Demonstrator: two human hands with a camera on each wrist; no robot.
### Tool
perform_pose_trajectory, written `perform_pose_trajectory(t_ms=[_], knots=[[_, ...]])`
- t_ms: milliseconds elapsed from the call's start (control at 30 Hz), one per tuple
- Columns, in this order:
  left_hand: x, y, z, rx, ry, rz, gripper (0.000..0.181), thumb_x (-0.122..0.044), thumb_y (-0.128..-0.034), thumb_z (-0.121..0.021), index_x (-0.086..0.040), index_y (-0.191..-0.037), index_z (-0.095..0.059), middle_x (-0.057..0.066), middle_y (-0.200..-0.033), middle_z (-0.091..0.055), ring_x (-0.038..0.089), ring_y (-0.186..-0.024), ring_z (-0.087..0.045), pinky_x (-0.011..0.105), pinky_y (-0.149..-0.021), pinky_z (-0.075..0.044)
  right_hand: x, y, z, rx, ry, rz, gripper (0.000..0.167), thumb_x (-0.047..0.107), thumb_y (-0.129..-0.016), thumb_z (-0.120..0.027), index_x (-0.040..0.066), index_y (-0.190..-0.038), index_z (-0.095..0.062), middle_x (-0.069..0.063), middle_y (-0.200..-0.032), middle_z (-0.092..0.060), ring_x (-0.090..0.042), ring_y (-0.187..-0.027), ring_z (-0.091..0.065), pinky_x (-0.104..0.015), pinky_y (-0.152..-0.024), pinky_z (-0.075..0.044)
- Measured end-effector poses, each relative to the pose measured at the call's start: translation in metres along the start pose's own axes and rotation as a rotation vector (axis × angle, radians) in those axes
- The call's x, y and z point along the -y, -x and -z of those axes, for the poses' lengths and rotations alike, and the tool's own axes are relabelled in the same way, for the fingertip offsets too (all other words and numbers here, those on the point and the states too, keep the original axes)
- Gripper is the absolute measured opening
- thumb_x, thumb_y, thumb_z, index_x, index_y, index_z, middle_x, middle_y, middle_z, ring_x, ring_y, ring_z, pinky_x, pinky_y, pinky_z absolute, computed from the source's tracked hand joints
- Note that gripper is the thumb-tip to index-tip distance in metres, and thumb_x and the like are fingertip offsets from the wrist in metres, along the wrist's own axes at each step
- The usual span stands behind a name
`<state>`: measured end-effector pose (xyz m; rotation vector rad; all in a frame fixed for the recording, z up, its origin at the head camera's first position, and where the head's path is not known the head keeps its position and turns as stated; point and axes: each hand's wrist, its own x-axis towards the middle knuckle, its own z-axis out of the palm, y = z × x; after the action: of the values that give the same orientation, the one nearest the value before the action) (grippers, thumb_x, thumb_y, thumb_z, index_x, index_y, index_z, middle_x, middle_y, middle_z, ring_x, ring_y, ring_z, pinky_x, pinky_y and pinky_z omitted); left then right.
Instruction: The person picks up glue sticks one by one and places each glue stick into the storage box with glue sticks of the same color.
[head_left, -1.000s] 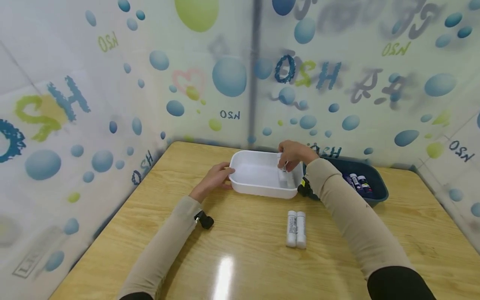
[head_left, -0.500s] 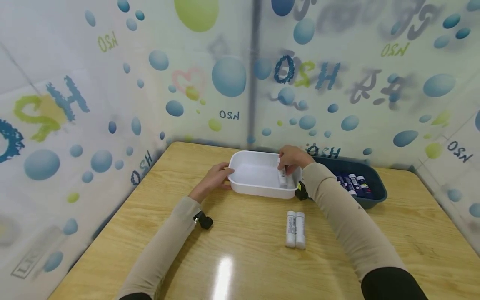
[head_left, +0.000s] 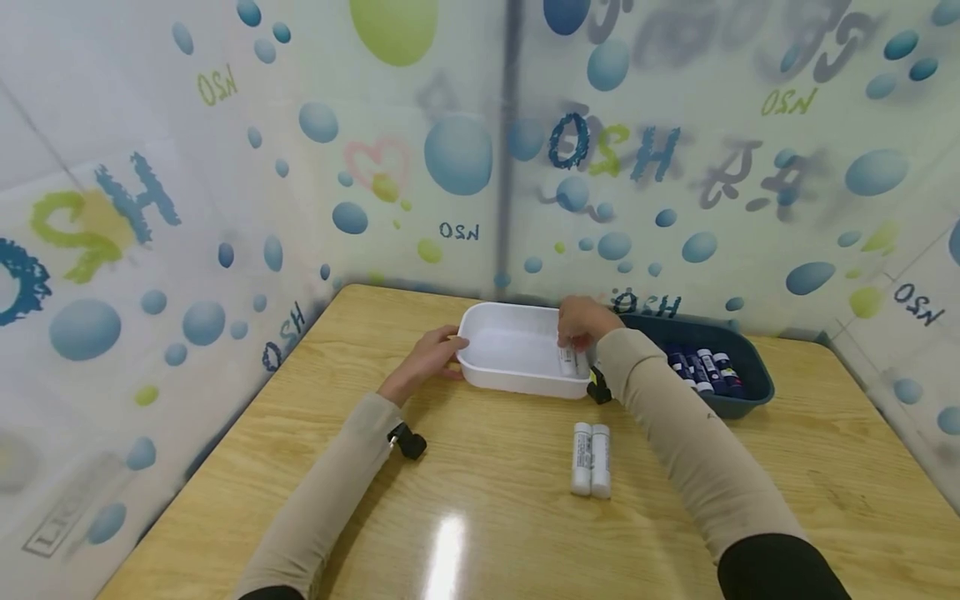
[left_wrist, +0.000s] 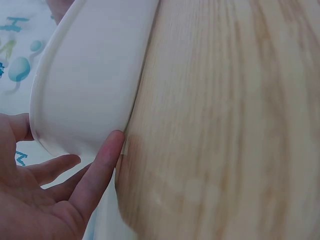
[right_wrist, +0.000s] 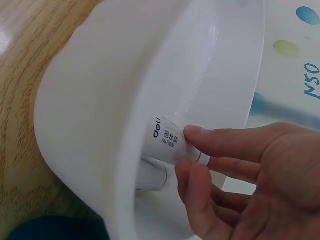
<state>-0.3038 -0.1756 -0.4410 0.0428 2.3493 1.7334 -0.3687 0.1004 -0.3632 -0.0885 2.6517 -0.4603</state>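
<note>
Your right hand point(head_left: 587, 321) pinches a white tube point(head_left: 567, 361) between thumb and fingers, inside the right end of the white tray point(head_left: 521, 386). A second white tube point(right_wrist: 151, 176) lies just beside it on the right, in the same tray (your right wrist view shows this better, along with the "deli" print on the held one). Your left hand point(head_left: 429, 354) grips the tray's left end, thumb over the rim and fingers against the outer wall. On the table point(head_left: 525, 517), near side of the tray, you have a pair of white tubes point(head_left: 582, 458) lying close side by side. To the tray's right sits a dark blue bin point(head_left: 738, 408) holding dark tubes point(head_left: 708, 371) with white caps; your right sleeve point(head_left: 682, 417) covers part of it.
</note>
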Motion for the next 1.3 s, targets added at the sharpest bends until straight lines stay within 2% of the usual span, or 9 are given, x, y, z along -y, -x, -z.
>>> perform_pose_trajectory(t_ms=[367,500,700,967,1133,1300], knots=[[-0.002,-0.001,-0.001,0.005,0.006,0.011,0.051,-0.030,-0.1061,-0.053,-0.006,-0.151,-0.047,0.021,-0.140,-0.060,0.028,-0.112,-0.068,0.036,-0.082,-0.066,-0.001,-0.003,-0.005,0.013,0.055,-0.029,0.022,0.006,-0.095,-0.070,-0.004,-0.112,-0.064,-0.013,-0.083,-0.065,-0.017,-0.062,-0.063,-0.024,-0.056,-0.057],[-0.003,-0.001,-0.001,0.005,-0.004,0.007,0.051,-0.030,-0.1063,-0.053,-0.006,-0.151,-0.047,0.021,-0.140,-0.060,0.029,-0.112,-0.067,0.036,-0.082,-0.066,-0.001,-0.003,-0.006,0.052,0.098,-0.026,0.022,0.008,-0.095,-0.070,-0.005,-0.112,-0.065,-0.011,-0.079,-0.065,-0.016,-0.063,-0.063,-0.023,-0.057,-0.056],[-0.003,0.000,-0.001,0.006,-0.007,0.008,0.052,-0.030,-0.1063,-0.053,-0.006,-0.152,-0.047,0.021,-0.140,-0.060,0.030,-0.113,-0.068,0.036,-0.081,-0.066,0.000,-0.004,-0.008,0.091,0.124,-0.030,0.025,0.011,-0.097,-0.068,-0.003,-0.116,-0.062,-0.010,-0.081,-0.065,-0.015,-0.064,-0.063,-0.022,-0.058,-0.056],[-0.002,-0.001,-0.001,0.009,0.000,0.011,0.052,-0.029,-0.1066,-0.053,-0.005,-0.152,-0.046,0.022,-0.140,-0.060,0.031,-0.113,-0.068,0.037,-0.082,-0.066,0.002,0.000,-0.009,0.111,0.074,-0.064,0.031,0.019,-0.096,-0.072,-0.001,-0.117,-0.063,-0.010,-0.086,-0.066,-0.016,-0.067,-0.063,-0.022,-0.061,-0.055],[-0.002,0.001,-0.002,0.003,-0.010,0.012,0.050,-0.029,-0.1066,-0.053,-0.006,-0.151,-0.048,0.020,-0.139,-0.061,0.030,-0.113,-0.068,0.036,-0.080,-0.066,0.000,0.001,-0.009,0.118,0.070,-0.036,0.028,0.018,-0.094,-0.074,0.000,-0.113,-0.066,-0.012,-0.090,-0.068,-0.018,-0.071,-0.065,-0.025,-0.065,-0.058],[-0.002,0.002,0.000,0.001,-0.007,0.014,0.050,-0.030,-0.1064,-0.053,-0.007,-0.151,-0.048,0.020,-0.139,-0.061,0.030,-0.113,-0.067,0.037,-0.081,-0.066,0.001,0.007,-0.004,0.104,-0.008,-0.011,0.028,0.017,-0.094,-0.074,0.000,-0.114,-0.064,-0.016,-0.101,-0.067,-0.022,-0.078,-0.066,-0.028,-0.070,-0.062]])
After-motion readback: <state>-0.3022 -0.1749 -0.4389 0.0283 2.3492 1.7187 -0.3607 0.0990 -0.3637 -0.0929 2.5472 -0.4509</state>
